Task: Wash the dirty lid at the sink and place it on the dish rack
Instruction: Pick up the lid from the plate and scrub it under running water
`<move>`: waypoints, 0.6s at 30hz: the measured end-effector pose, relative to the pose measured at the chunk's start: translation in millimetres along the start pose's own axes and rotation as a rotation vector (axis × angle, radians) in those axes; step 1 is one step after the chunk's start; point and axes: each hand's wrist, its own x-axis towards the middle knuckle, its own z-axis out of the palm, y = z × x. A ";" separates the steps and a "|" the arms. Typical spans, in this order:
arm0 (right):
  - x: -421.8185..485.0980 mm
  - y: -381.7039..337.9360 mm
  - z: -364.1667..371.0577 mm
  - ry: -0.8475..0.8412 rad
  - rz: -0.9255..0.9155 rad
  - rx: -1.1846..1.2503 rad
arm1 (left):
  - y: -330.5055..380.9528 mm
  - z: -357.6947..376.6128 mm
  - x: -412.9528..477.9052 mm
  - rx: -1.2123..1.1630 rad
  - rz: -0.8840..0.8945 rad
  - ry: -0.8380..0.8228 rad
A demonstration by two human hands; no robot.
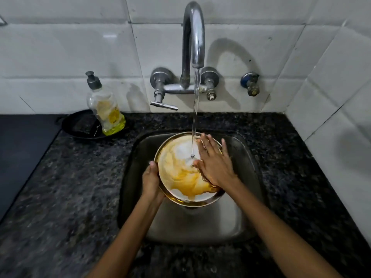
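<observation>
A round steel lid (176, 173), smeared with yellow-orange residue, is held tilted over the steel sink (247, 197). My left hand (150, 181) grips its left rim, thumb on top. Flat on the lid's right half lies my right hand (214, 165), fingers spread and pointing away from me. Water runs from the curved tap (193, 37) and strikes the lid near my right thumb. No dish rack is in view.
A soap bottle (105, 109) with yellow liquid stands in a black dish (80, 125) at the back left of the dark granite counter (70, 187). The tap's lever handle (163, 105) sticks out left of the stream. White tiled walls close off the back and right.
</observation>
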 end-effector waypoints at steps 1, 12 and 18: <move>-11.2 -0.1 1.8 0.011 0.032 0.007 | -2.1 -1.4 3.5 -0.026 -0.006 0.016; -5.9 -55.1 -1.1 -0.147 -0.337 0.193 | -15.5 8.3 -3.1 -0.090 -0.171 -0.011; 8.7 -60.1 2.1 -0.061 -0.295 0.199 | -5.8 10.5 1.0 -0.086 -0.099 -0.018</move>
